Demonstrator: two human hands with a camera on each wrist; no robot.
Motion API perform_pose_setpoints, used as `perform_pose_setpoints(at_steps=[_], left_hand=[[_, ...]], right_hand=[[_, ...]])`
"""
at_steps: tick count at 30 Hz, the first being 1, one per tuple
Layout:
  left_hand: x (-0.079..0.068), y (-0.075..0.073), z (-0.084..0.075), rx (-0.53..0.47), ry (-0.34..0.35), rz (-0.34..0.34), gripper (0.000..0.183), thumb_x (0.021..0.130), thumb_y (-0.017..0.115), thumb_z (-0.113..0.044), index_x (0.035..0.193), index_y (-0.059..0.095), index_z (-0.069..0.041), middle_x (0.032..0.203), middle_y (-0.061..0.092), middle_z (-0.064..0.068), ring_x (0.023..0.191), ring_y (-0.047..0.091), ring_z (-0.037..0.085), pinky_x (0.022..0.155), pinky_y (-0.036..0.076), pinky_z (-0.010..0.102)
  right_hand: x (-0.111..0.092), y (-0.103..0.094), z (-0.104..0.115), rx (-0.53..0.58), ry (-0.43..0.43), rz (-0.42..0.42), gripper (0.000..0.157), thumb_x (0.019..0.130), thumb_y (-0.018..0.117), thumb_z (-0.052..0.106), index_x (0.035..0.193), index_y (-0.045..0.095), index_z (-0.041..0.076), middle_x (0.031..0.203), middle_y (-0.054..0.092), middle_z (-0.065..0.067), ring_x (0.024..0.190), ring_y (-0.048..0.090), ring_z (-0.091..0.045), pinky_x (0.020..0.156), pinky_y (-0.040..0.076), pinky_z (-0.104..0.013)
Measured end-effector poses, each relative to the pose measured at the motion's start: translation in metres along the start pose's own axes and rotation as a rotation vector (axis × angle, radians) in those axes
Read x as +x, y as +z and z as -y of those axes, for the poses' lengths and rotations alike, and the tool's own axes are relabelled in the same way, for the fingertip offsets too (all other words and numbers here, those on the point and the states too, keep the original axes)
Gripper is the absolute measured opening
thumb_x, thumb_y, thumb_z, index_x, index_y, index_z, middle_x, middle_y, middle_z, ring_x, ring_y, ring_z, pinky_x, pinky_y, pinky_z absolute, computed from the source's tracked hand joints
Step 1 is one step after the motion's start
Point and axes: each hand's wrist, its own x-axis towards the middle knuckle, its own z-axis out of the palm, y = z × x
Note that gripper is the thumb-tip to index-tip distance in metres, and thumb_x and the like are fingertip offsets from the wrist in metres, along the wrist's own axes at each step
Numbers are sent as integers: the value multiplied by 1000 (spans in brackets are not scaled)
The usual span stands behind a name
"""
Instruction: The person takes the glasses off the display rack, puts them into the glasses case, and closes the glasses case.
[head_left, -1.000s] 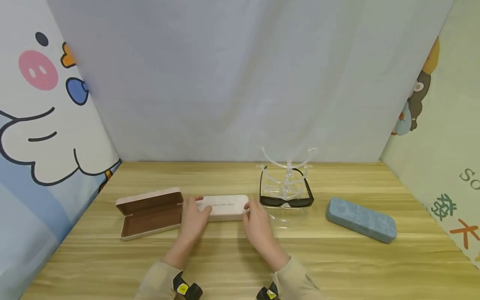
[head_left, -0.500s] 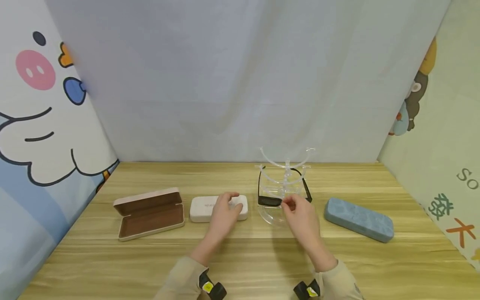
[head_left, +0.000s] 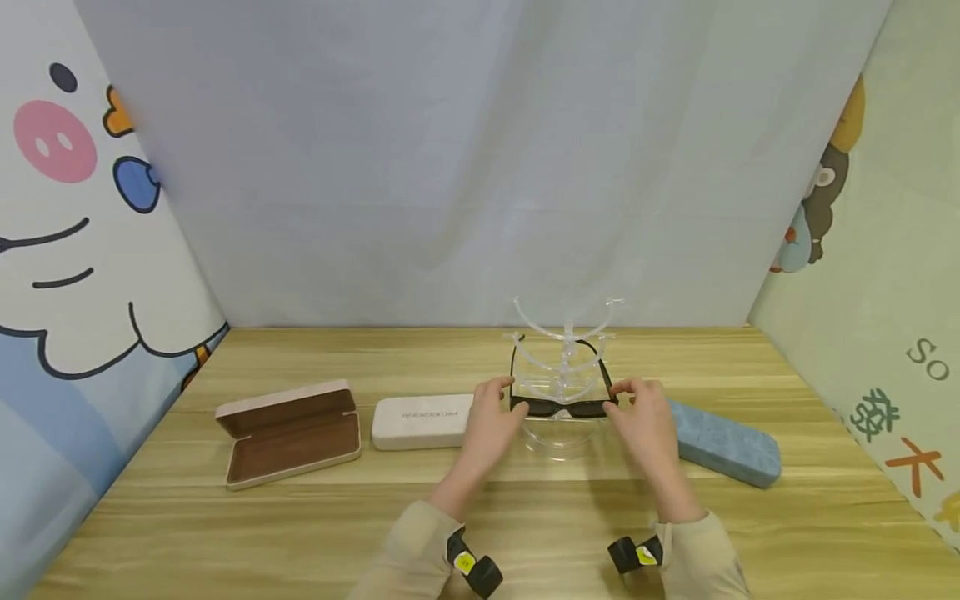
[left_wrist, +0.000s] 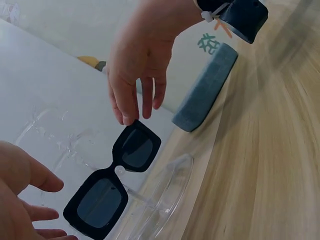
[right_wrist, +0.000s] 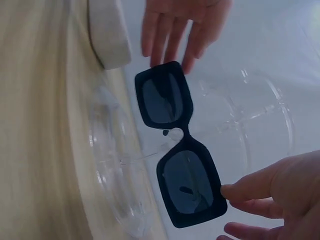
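- Black plastic sunglasses with thick squared frames and dark lenses [right_wrist: 188, 141] sit on the stand, right of centre in the lower half of the head view; their arms are unfolded and reach back on either side of the stand's post.
- The clear plastic stand with stacked curved arms [head_left: 562, 385] rises behind the sunglasses, its rounded base in front of and below them.
- The right hand [head_left: 647, 421] appears to pinch the outer corner of the frame: the thumb touches its edge, the forefinger just beside.
- The left hand [head_left: 491, 427] is at the opposite corner, fingers loosely extended; in the left wrist view its thumb tip is apart from the frame, so no firm hold shows.
- Progress, as a judgement: the handling looks midway. The sunglasses are seated and unfolded and the right hold seems made; a left hold does not show as done, and the sunglasses are free of neither stand nor hands.
- Left of the stand, near the centre of the head view, lies a closed white oblong case with small lettering [head_left: 423, 422], its right end behind the left hand.
- Farther left is a pale beige hinged case [head_left: 296, 433], lid raised, brown lining showing.
- At lower right lies a closed blue mottled oblong case [head_left: 727, 443], its near end partly behind the right hand.
- All rest on the pale wood-grain bench [head_left: 337, 517], before a plain grey cloth backdrop [head_left: 375, 167].
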Motion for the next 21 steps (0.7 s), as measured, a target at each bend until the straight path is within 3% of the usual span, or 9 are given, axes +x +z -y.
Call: perform_pose_setpoints(at_steps=[5, 10, 15, 21], left_hand=[[1, 4, 2, -61, -46, -17, 63, 83, 57, -15, 139, 29, -2, 138, 34, 20, 120, 42, 38, 94, 42, 49], [1, 3, 7, -39, -30, -7, 66, 83, 59, -16, 140, 28, -3, 138, 33, 21, 116, 47, 39, 91, 45, 45], [2, 1, 9, -55, -27, 39, 65, 84, 59, -15, 139, 29, 0, 139, 34, 21, 116, 48, 39, 91, 46, 41], [5, -3, 5, -118, -31, 45, 62, 86, 58, -11, 139, 29, 0, 135, 42, 20, 117, 49, 36, 93, 45, 42]], right_hand=[[5, -5, -6, 116, 75, 102, 49, 87, 57, 9, 127, 35, -8, 130, 38, -30, 117, 41, -46, 92, 40, -52], [6, 2, -10, 207, 102, 194, 67, 90, 53, 8, 140, 12, -7, 139, 26, -33, 121, 36, -49, 94, 39, -53], [6, 6, -10, 184, 93, 214, 66, 89, 52, 6, 141, 13, -7, 139, 26, -32, 118, 41, -47, 91, 43, -50], [6, 0, -7, 168, 111, 256, 61, 91, 52, 10, 140, 20, -6, 141, 27, -28, 118, 43, -43, 86, 46, -47]])
